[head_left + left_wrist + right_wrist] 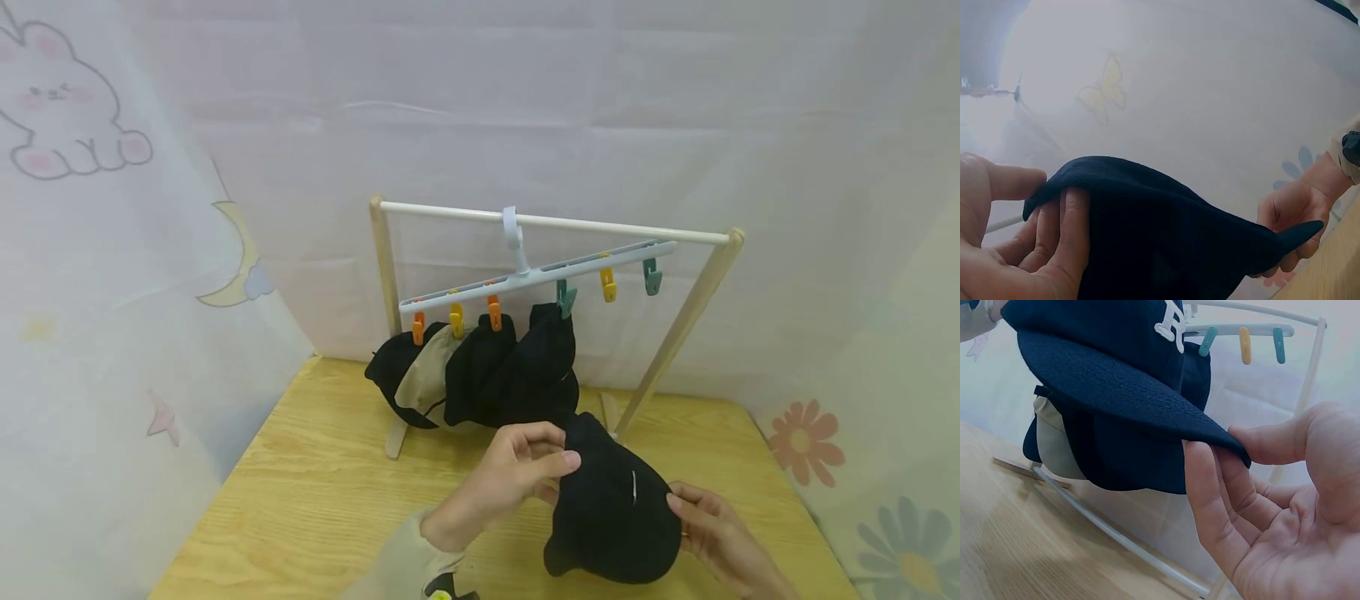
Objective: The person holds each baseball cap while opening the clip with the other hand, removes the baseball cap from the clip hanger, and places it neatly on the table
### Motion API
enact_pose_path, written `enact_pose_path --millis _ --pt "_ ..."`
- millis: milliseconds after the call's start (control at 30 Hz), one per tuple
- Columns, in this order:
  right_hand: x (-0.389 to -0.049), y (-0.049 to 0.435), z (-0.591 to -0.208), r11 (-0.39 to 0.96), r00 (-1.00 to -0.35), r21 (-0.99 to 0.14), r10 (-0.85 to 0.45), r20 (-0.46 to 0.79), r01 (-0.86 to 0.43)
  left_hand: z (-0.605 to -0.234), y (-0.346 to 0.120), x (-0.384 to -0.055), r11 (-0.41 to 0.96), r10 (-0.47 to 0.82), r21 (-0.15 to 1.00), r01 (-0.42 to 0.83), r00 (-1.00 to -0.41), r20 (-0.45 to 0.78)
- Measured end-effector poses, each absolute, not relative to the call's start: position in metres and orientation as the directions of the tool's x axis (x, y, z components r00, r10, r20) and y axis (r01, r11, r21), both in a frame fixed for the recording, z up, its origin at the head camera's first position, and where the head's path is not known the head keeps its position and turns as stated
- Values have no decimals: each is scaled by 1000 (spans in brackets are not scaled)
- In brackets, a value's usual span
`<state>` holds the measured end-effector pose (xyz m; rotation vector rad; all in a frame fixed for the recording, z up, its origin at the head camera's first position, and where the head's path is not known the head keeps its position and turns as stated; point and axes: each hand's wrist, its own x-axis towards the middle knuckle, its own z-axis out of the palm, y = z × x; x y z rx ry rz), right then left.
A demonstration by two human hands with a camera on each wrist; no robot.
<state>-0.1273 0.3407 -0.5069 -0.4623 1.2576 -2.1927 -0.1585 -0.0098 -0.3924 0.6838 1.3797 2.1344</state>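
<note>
A dark baseball cap [611, 508] is held between both hands in front of the rack. My left hand [517, 467] pinches the edge of its crown, thumb on one side and fingers beneath, as the left wrist view shows. At the other end, my right hand [716, 533] pinches the edge of the brim [1116, 381] between thumb and fingers. A white embroidered letter [1171, 328] shows above the brim in the right wrist view. Behind, several dark caps [517, 367] and a beige cap [429, 371] hang by clips from a pale blue hanger [465, 292].
The tilted hanger hooks over a white bar [622, 227] on wooden legs [682, 329]. Toward its right end, a yellow clip [608, 285] and a green clip [652, 278] hold nothing. The rack stands on a wooden table [300, 492] against printed cloth walls.
</note>
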Motion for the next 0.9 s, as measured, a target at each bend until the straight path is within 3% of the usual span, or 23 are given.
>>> enact_pose_path --millis 433,900 --pt "-133 320 -514 -342 -773 -903 -635 18 259 -399 -29 -153 -393 684 901 -183 -714 153" --pt "-146 290 -522 -325 -752 -929 -654 86 176 -410 -58 -149 -446 635 877 -179 -754 169"
